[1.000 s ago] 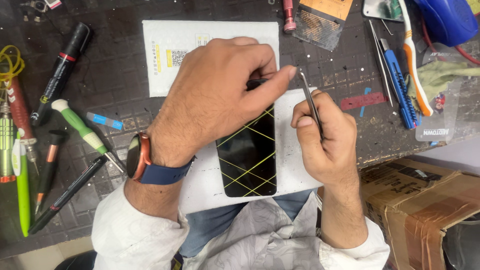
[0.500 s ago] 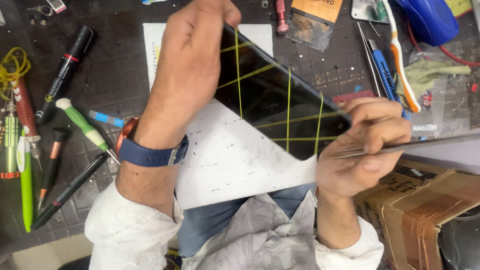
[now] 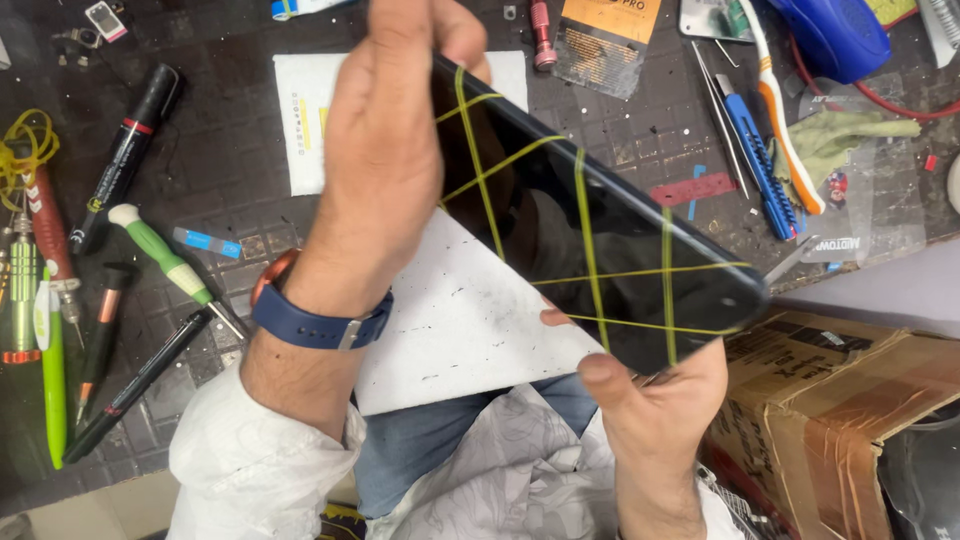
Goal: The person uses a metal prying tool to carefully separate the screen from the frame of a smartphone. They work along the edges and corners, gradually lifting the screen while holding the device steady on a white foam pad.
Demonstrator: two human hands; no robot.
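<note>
A black phone (image 3: 610, 240) bound with crossed yellow rubber bands (image 3: 590, 262) is held up above the desk, tilted, with its dark glass facing me. My left hand (image 3: 385, 170) grips its upper end, and a blue-strapped watch (image 3: 315, 320) sits on that wrist. My right hand (image 3: 655, 410) supports the lower end from beneath, thumb on the near edge. A thin metal tip (image 3: 793, 260) pokes out past the phone's right corner; its handle is hidden. Below the phone lies a white work pad (image 3: 455, 330).
Markers, screwdrivers and a green-handled tool (image 3: 165, 262) lie on the dark mat (image 3: 230, 190) at left. A toothbrush (image 3: 785, 120), blue tool (image 3: 755, 140) and tweezers lie at upper right. A cardboard box (image 3: 860, 400) stands at lower right, and a white printed sheet (image 3: 300, 120) lies behind.
The phone has been lifted off the white pad and tilted close to me. My left hand shifted to its top end; my right hand moved under its lower end.
</note>
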